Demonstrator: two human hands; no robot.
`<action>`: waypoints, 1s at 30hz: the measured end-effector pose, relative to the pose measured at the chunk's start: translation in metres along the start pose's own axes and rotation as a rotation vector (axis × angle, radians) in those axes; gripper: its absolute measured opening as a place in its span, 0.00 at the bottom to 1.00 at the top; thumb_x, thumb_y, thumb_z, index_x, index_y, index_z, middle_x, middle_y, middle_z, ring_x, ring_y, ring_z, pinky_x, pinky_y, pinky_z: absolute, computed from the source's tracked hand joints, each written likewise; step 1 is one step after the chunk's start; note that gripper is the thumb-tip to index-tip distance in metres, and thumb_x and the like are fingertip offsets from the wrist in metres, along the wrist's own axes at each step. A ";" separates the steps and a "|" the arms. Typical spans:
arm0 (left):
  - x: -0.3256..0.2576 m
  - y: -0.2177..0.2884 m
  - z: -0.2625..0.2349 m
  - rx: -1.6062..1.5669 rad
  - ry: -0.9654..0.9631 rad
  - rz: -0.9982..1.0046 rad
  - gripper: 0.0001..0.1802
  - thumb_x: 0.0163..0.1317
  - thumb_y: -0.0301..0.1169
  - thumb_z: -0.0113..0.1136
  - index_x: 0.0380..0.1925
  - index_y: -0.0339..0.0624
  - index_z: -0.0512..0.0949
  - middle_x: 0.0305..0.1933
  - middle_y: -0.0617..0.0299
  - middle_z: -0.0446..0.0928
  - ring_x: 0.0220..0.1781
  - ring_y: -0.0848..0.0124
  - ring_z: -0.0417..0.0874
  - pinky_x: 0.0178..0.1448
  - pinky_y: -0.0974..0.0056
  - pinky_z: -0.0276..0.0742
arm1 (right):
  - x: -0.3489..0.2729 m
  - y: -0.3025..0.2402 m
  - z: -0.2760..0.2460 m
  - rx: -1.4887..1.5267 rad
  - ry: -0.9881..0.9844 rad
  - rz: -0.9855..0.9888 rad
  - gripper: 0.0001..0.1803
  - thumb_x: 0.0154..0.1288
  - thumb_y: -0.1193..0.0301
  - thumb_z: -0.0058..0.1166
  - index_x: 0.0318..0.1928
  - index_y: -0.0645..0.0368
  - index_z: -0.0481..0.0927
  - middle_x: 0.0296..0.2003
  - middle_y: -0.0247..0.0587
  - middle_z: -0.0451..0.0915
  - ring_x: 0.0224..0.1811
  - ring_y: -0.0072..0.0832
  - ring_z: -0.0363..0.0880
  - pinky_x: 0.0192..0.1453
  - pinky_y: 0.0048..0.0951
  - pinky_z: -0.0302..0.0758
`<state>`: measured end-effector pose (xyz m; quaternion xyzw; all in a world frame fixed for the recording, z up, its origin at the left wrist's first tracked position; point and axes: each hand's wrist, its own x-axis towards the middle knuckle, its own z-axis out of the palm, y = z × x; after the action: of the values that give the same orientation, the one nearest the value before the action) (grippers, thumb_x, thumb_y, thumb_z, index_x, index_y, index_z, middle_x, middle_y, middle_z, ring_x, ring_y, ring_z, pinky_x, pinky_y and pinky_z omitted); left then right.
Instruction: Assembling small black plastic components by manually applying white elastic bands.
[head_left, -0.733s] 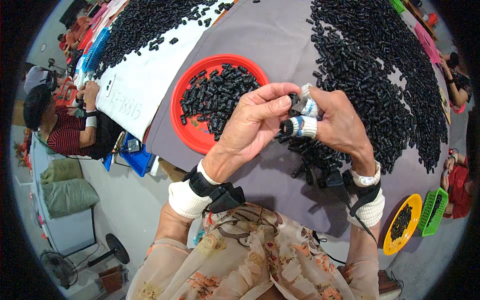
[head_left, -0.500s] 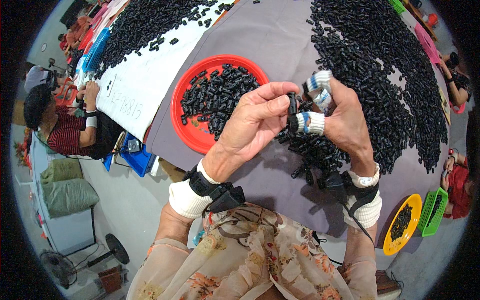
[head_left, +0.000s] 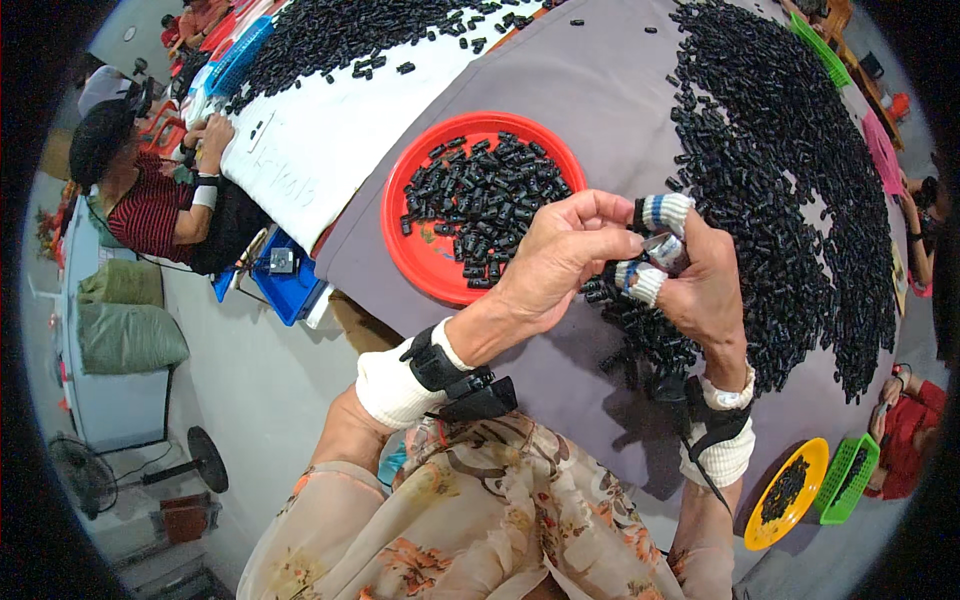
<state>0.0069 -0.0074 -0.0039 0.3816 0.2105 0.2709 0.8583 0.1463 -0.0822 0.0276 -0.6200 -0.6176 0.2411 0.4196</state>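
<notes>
My left hand (head_left: pixel 555 262) is pinched, thumb and forefinger together, its tips meeting the right fingers. Between the hands, a small black plastic part (head_left: pixel 638 212) shows only a dark edge; the rest is hidden by fingers. My right hand (head_left: pixel 702 275) is curled closed, with white and blue striped knit covers on its thumb and finger. A small shiny bit shows between those covers, too little to name. Left of the hands, a red round tray (head_left: pixel 395 245) holds a heap of such black parts (head_left: pixel 480 195). A large pile of them (head_left: pixel 760 200) spreads right and behind.
A white-topped table (head_left: pixel 330 130) with more black parts adjoins at left, where a person in a striped shirt (head_left: pixel 150 215) works. At lower right are a yellow tray (head_left: pixel 812 465) and a green basket (head_left: pixel 832 505). A person in red (head_left: pixel 915 425) sits beyond.
The black part, earlier upright and plainly seen in my left fingertips, is now mostly covered between both hands. My left fingertips have closed in on the right ones. The whole view has shifted.
</notes>
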 end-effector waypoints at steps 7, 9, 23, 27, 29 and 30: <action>0.001 -0.005 -0.003 0.011 0.040 -0.024 0.15 0.54 0.25 0.57 0.42 0.33 0.70 0.34 0.64 0.75 0.32 0.81 0.75 0.34 0.76 0.70 | 0.000 0.004 0.004 -0.064 0.015 -0.015 0.20 0.42 0.75 0.64 0.39 0.62 0.72 0.20 0.39 0.77 0.19 0.23 0.75 0.24 0.23 0.71; 0.001 -0.005 -0.001 -0.183 -0.030 -0.007 0.15 0.57 0.25 0.55 0.44 0.32 0.70 0.38 0.62 0.74 0.38 0.77 0.76 0.41 0.72 0.73 | 0.000 0.005 0.002 -0.013 0.054 -0.038 0.20 0.42 0.75 0.64 0.39 0.62 0.72 0.21 0.39 0.77 0.19 0.22 0.75 0.24 0.23 0.71; -0.004 0.000 -0.006 -0.287 -0.160 0.017 0.13 0.59 0.24 0.53 0.44 0.32 0.72 0.38 0.60 0.76 0.37 0.76 0.77 0.47 0.70 0.74 | 0.005 -0.001 -0.007 -0.008 -0.037 0.068 0.18 0.40 0.68 0.66 0.28 0.63 0.72 0.17 0.37 0.74 0.18 0.21 0.71 0.24 0.25 0.68; -0.004 -0.001 -0.007 -0.254 -0.142 0.010 0.14 0.59 0.24 0.54 0.45 0.32 0.72 0.38 0.60 0.76 0.39 0.75 0.77 0.47 0.69 0.74 | 0.008 -0.004 -0.010 -0.044 -0.093 0.034 0.16 0.40 0.67 0.65 0.25 0.64 0.73 0.17 0.41 0.74 0.18 0.25 0.73 0.24 0.28 0.68; -0.003 -0.001 -0.005 -0.257 -0.153 0.012 0.14 0.59 0.24 0.53 0.45 0.32 0.72 0.39 0.60 0.76 0.39 0.75 0.77 0.47 0.69 0.74 | 0.007 -0.007 -0.013 -0.062 -0.098 0.039 0.16 0.40 0.67 0.64 0.25 0.64 0.72 0.17 0.42 0.74 0.18 0.28 0.73 0.24 0.29 0.68; -0.003 -0.001 -0.005 -0.259 -0.161 0.018 0.14 0.59 0.24 0.53 0.45 0.32 0.72 0.39 0.60 0.76 0.39 0.75 0.77 0.47 0.69 0.74 | 0.007 -0.008 -0.013 -0.078 -0.107 0.041 0.17 0.41 0.67 0.64 0.26 0.64 0.72 0.17 0.44 0.74 0.18 0.31 0.73 0.25 0.30 0.68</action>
<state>0.0022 -0.0067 -0.0076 0.2902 0.1010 0.2723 0.9119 0.1536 -0.0790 0.0426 -0.6346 -0.6354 0.2581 0.3563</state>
